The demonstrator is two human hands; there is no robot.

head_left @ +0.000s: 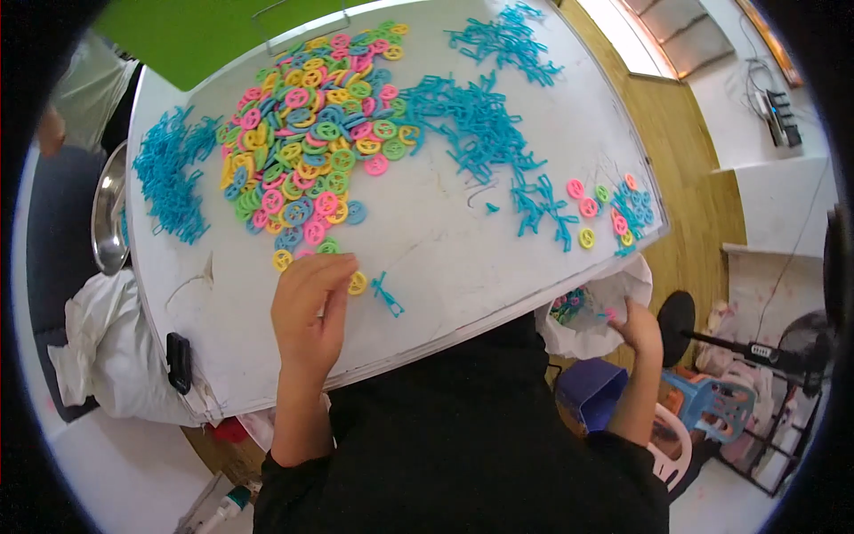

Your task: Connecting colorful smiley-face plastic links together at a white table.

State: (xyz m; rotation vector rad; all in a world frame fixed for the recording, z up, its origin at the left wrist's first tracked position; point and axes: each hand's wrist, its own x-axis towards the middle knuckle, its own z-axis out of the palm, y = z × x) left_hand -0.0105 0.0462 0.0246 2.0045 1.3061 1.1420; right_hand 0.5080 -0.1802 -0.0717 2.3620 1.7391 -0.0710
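Note:
Near the front of the white table, my left hand [311,307] is bent with its fingers pressed together. A yellow wheel-shaped ring [358,283] shows beside its fingertips; whether the fingers grip anything is hidden. Just right of it lies a small turquoise plastic piece [387,295] with forked ends. Beyond the table's front right edge, my right hand [642,331] hangs over the mouth of a white bag [583,343], its fingers apart. A small pink ring [609,313] shows by those fingertips, and several coloured pieces lie inside the bag.
A large heap of pink, yellow, green and blue rings [311,125] covers the table's upper middle. Turquoise pieces are piled left [173,173] and right [480,125] of it. A blue bin [592,392], a fan [783,347] and a blue plastic chair [716,400] stand at right.

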